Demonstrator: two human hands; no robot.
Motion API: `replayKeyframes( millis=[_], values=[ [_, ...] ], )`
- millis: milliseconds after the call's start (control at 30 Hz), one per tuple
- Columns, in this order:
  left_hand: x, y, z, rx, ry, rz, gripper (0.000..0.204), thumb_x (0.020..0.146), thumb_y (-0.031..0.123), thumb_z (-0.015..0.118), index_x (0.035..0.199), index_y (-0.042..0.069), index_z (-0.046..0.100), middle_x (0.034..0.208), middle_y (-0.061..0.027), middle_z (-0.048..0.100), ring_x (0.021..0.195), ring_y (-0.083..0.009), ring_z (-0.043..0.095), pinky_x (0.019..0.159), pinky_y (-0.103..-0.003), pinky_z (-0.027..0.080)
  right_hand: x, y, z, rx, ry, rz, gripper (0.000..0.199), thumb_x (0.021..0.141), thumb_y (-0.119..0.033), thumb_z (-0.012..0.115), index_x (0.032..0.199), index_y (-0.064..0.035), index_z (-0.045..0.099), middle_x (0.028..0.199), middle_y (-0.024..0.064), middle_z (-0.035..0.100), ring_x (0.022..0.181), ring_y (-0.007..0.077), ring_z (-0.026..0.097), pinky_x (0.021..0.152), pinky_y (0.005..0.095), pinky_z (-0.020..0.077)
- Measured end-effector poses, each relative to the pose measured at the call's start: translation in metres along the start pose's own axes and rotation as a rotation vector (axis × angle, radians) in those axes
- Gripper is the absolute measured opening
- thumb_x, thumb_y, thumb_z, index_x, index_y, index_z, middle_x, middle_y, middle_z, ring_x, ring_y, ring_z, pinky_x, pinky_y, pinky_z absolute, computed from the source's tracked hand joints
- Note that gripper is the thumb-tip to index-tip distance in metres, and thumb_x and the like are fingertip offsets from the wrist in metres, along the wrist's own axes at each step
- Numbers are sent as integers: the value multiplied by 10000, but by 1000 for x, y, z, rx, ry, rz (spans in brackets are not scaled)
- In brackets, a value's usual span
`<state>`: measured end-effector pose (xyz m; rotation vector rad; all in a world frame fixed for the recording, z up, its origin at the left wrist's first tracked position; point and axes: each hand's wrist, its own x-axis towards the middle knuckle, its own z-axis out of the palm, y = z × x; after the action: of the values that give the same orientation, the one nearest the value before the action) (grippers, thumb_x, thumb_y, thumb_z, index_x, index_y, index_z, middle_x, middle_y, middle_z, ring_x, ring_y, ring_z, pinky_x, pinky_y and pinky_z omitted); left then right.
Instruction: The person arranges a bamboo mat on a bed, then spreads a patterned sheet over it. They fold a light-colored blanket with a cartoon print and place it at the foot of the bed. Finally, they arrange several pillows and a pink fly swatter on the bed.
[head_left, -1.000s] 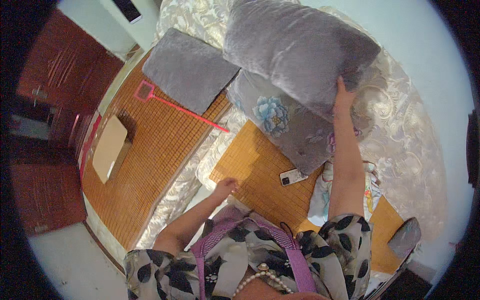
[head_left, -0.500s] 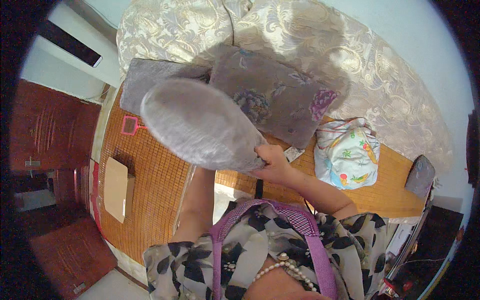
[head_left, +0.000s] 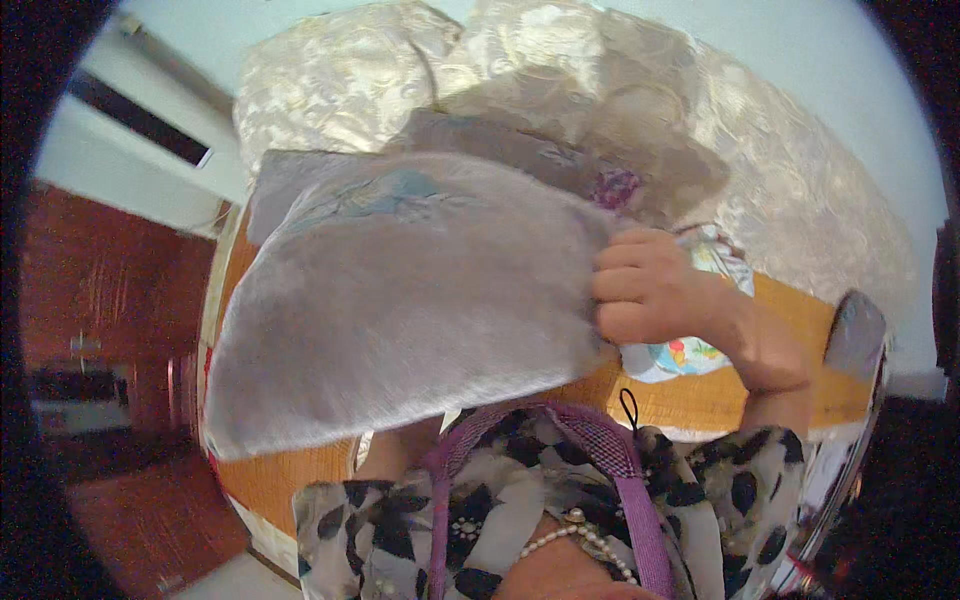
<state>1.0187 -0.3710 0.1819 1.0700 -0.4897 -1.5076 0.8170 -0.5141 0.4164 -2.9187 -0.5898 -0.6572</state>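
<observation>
One large grey pillow (head_left: 400, 310) fills the view, lifted above the bed's woven bamboo mat (head_left: 700, 395); the right hand (head_left: 650, 290) pinches its right edge, fingers curled tight, keeping it raised; the left hand's grip is hidden beneath, so I cannot tell. Behind lie another grey floral cushion (head_left: 560, 160) and a cream quilt (head_left: 800, 190).

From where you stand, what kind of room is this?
Most likely a bedroom. A bed with a woven bamboo mat carries a heaped cream patterned quilt, and the right hand grips a grey pillow over it. Dark wooden furniture stands at the left.
</observation>
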Motion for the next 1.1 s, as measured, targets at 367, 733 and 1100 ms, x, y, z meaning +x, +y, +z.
replayKeyframes(
  millis=[367,733,1100],
  values=[
    [119,-11,38,1054,-344,193,522,812,433,499,1214,108,431,1207,-148,463,1070,-310,474,884,-374,400,-132,103,-86,-588,-418,432,118,695,-147,568,780,-81,520,820,90,496,803,286,491,716,370,411],
    [-39,-102,4,951,-251,-205,407,804,367,516,1064,56,554,1032,-156,585,942,-290,554,794,-365,437,-171,94,235,-205,-398,1401,760,771,-533,528,1374,-309,121,1408,196,98,1222,496,175,914,564,310],
    [-114,-81,-4,951,193,-15,357,829,311,497,1057,42,552,974,-162,597,889,-291,575,766,-363,453,-98,134,230,-363,-414,1588,828,743,-564,543,1370,-321,59,1395,206,123,1191,514,219,855,601,350]
  ],
)
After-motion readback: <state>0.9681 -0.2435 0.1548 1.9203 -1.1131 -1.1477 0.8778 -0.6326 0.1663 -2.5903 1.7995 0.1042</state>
